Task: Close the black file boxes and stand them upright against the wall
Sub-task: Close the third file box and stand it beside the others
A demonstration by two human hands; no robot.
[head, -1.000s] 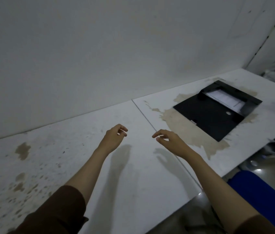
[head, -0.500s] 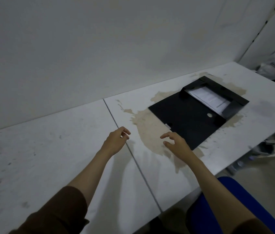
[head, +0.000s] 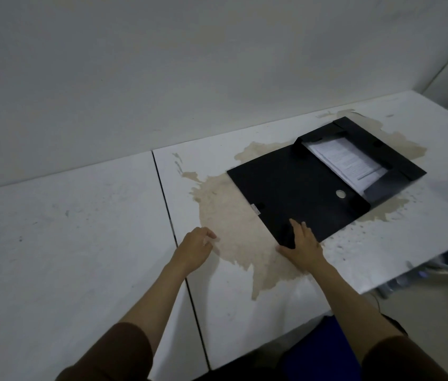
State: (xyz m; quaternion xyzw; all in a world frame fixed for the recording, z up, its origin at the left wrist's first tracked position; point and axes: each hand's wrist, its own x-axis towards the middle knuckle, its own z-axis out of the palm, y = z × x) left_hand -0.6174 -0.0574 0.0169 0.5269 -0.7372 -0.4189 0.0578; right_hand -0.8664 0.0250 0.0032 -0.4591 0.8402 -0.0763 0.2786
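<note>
One black file box (head: 294,185) lies flat and open on the white table (head: 66,229), its lid spread toward me and a stack of printed papers (head: 346,160) showing in the tray part at the right. My right hand (head: 301,247) rests on the lid's near corner, fingers spread on top and thumb at the edge. My left hand (head: 194,248) hovers to the left of the box over the stained surface, fingers loosely curled and holding nothing.
A plain white wall (head: 162,78) runs along the back of the table. A large tan stain (head: 231,224) spreads under and around the box. A seam (head: 168,204) splits the tabletop. A blue seat (head: 321,350) sits below the front edge; clutter lies on the floor at right.
My view has shifted right, bringing the box closer. My right hand has reached forward and landed on the lid's near corner; my left hand moved along to the right.
</note>
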